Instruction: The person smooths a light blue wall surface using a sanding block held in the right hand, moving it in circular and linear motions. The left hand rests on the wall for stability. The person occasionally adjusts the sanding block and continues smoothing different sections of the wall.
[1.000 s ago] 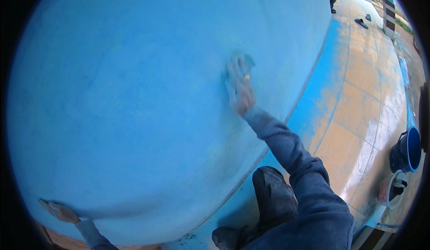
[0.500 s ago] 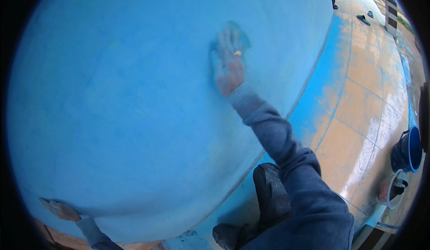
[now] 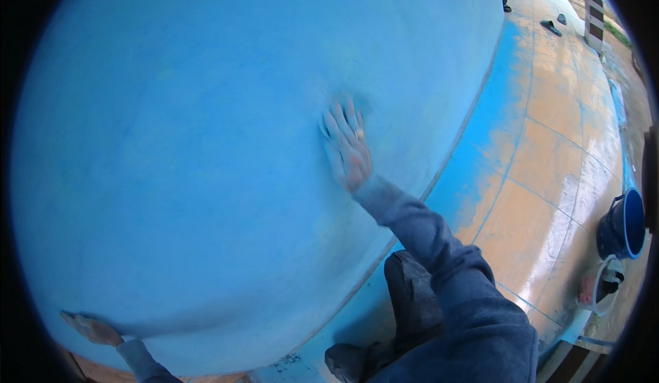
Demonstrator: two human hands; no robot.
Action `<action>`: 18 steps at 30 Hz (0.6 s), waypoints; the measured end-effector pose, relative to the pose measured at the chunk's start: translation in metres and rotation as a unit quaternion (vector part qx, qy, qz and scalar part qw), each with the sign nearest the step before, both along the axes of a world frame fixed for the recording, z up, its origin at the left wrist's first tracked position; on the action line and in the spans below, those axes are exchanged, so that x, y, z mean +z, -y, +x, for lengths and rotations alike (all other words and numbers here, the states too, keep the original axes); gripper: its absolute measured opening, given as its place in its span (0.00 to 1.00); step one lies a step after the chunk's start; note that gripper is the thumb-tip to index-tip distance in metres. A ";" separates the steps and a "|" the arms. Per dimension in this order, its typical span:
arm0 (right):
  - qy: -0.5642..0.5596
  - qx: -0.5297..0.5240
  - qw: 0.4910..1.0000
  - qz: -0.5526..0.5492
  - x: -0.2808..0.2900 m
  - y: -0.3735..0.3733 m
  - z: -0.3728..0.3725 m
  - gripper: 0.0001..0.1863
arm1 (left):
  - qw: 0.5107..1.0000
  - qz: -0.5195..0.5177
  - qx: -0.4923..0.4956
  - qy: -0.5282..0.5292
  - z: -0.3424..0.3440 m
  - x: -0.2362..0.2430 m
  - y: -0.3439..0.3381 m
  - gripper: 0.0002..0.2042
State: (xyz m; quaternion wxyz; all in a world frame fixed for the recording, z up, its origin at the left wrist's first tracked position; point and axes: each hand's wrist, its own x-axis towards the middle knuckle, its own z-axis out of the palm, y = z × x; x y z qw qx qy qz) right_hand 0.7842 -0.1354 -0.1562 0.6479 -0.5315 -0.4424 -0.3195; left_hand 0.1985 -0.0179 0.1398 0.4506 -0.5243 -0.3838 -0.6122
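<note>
1. Fingers (image 3: 339, 121) of the right hand (image 3: 349, 148) straight, slightly spread, laid flat on the blue wall (image 3: 206, 170); can't tell if a thin pad sits under them.
2. Left hand (image 3: 95, 329) also flat on the wall, lower left, not gripping; unmoved.
3. Change: right hand slid lower versus half a second ago. Reads as rubbing back over the same patch.
4. Around: blue bucket (image 3: 620, 225) and pale bucket (image 3: 585, 291) on the right, sandals (image 3: 551, 27) farther off; all well apart from the hands.
5. In the way: own leg (image 3: 412, 294) near wall's foot, may crowd low strokes.
</note>
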 end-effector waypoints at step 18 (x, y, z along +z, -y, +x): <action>-0.136 -0.027 0.990 0.037 0.018 0.006 0.036 0.27 | 1.000 0.005 0.015 -0.008 0.007 0.002 0.006 0.24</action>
